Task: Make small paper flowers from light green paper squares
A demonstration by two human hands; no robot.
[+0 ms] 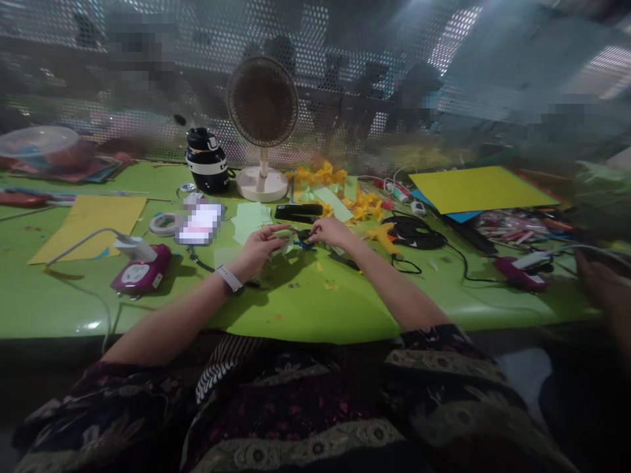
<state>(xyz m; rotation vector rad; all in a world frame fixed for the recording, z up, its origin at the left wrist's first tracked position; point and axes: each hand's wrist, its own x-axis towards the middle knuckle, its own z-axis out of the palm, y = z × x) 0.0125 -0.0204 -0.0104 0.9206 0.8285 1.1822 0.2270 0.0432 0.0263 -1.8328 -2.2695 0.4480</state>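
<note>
Green-covered table (pixel 305 322) stood before a perforated metal screen (pixel 340 125), bearing one white fan (pixel 263 180), one black flask (pixel 210 172), one black stapler (pixel 298 211) and one yellow glue gun (pixel 385 238). Left hand (pixel 261 248), banded at the wrist, pinched one pale green piece (pixel 283 234), located mid-table, between both hands. Right hand (pixel 328 231) had thumb and forefinger drawn together beside one small dark item (pixel 303 235); whether they gripped it could not be told.
</note>
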